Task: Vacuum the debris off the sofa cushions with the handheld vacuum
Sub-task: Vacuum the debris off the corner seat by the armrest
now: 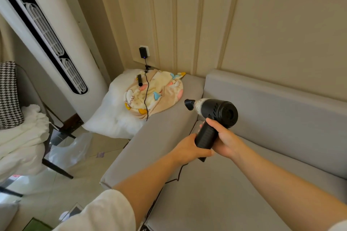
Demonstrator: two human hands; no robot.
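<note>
Handheld vacuum, black, held above grey sofa cushions, nozzle pointing left. Right hand and left hand both grasp its handle.

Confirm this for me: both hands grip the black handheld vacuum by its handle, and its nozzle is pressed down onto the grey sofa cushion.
Not quite. In the head view the left hand and right hand do grip the handle of the black handheld vacuum, but its nozzle is held up in the air, pointing left above the grey sofa cushion, not pressed onto it.
</note>
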